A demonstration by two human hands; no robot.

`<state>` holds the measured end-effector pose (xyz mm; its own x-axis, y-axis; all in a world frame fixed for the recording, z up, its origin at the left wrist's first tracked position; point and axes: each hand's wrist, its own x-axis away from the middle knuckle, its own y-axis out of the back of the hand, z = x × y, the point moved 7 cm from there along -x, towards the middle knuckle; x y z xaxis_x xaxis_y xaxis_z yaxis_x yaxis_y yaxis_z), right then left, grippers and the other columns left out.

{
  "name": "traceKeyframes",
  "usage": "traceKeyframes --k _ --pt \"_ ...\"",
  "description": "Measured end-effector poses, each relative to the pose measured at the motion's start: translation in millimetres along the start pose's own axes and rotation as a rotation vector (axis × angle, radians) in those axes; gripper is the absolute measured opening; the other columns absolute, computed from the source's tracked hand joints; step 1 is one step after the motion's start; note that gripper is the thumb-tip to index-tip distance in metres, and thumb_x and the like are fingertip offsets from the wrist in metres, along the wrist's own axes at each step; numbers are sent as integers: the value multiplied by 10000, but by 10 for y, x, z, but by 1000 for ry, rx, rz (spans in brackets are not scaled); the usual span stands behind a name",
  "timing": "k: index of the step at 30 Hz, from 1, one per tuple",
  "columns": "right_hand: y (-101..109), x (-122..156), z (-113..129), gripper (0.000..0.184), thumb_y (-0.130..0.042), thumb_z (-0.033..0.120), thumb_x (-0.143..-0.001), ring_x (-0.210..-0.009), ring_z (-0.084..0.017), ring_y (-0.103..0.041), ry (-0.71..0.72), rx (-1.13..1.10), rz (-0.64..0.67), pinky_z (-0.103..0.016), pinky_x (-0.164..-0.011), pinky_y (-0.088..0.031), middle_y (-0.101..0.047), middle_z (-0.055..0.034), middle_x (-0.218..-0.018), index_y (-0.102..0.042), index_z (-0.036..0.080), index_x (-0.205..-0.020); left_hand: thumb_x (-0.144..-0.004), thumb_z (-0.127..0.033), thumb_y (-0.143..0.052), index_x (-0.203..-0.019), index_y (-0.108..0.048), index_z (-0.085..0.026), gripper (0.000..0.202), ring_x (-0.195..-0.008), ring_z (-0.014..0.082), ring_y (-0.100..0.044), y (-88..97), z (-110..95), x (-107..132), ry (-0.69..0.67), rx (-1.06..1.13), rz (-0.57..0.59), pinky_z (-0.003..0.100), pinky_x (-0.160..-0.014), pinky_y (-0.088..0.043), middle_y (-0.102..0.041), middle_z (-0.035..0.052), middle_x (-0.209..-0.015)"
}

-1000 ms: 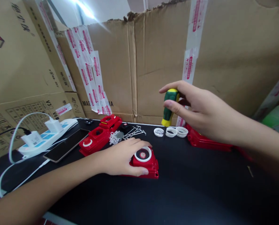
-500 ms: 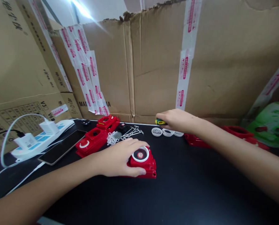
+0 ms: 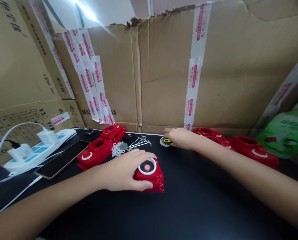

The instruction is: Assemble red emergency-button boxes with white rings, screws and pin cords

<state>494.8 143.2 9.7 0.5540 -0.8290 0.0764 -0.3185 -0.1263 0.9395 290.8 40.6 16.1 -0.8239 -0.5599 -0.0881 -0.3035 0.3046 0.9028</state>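
Observation:
My left hand [image 3: 125,170] rests on a red plastic housing [image 3: 151,178] with a white ring and black centre on top, its fingers curled round the housing's left side. My right hand [image 3: 180,138] reaches to the back of the black table, closed over the green and yellow screwdriver [image 3: 167,140], which lies low over the small white rings; only the handle's end shows.
More red housings lie at the back left [image 3: 95,151] and at the right [image 3: 249,148]. Metal pins [image 3: 138,142] and white loose parts [image 3: 117,149] sit behind my left hand. A phone [image 3: 61,160] and power strip [image 3: 38,146] lie left. Cardboard walls [image 3: 164,73] enclose the table.
My right hand has gone from holding the screwdriver upright in the air to lowering it onto the table at the back. The left hand stays on the housing.

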Motion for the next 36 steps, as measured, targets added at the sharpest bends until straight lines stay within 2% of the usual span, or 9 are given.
traceKeyframes --k 8,14,18,21,24,29,33,36 --pt "69 27 18 379 -692 380 -1027 -1142 -260 -701 -14 -27 -12 -481 -956 -614 -676 -112 -1359 -651 182 -1347 -920 -565 -762 -1521 -506 -308 702 -1358 368 -594 -8 26 7 19 -2 -4 515 -1144 -490 -642 106 -1456" --pt "236 86 -6 378 -689 382 -1029 -1123 -256 -707 -94 -72 -16 -476 -943 -619 -684 -109 -1339 -651 178 -1345 -929 -549 -761 -1540 -481 -302 716 -1388 358 -571 -18 41 13 23 -17 8 524 -1181 -460 -623 103 -1484" --pt "368 150 -26 371 -685 383 -1033 -1093 -245 -715 -133 -100 -20 -460 -919 -627 -692 -105 -1317 -651 178 -1340 -920 -571 -764 -1535 -488 -303 726 -1371 367 -587 -10 32 8 12 -17 -1 528 -1156 -484 -629 113 -1479" --pt "490 208 -13 350 -680 389 -1036 -1052 -231 -721 -110 -122 -32 -445 -899 -630 -707 -94 -1271 -661 175 -1312 -911 -558 -777 -1524 -506 -301 719 -1346 363 -608 3 24 3 -5 -12 -16 525 -1147 -492 -643 111 -1461" --pt "628 274 -2 281 -691 372 -1024 -923 -201 -716 -84 -150 -58 -394 -823 -613 -734 -65 -1108 -691 163 -1211 -905 -548 -788 -1520 -521 -295 716 -1345 356 -610 11 22 1 -26 3 -32 520 -1154 -488 -647 110 -1461" --pt "785 370 -21 175 -719 351 -954 -717 -182 -643 -31 -265 -103 -307 -627 -433 -730 -62 -866 -726 178 -976 -907 -547 -792 -1525 -517 -299 720 -1331 350 -618 14 22 0 -30 19 -30 511 -1155 -486 -651 110 -1456" --pt "810 441 57 187 -721 381 -902 -652 -150 -589 62 -401 -41 -282 -590 -387 -702 -1 -767 -715 199 -858 -914 -547 -781 -1519 -514 -292 708 -1345 350 -610 15 13 -4 -8 2 -15 516 -1159 -483 -642 109 -1474" --pt "847 512 240 93 -703 286 -864 -634 -128 -566 147 -484 29 -259 -571 -379 -696 29 -743 -714 198 -836 -915 -561 -772 -1514 -521 -272 711 -1356 352 -610 22 13 -4 16 -6 -27 522 -1170 -477 -641 113 -1485"
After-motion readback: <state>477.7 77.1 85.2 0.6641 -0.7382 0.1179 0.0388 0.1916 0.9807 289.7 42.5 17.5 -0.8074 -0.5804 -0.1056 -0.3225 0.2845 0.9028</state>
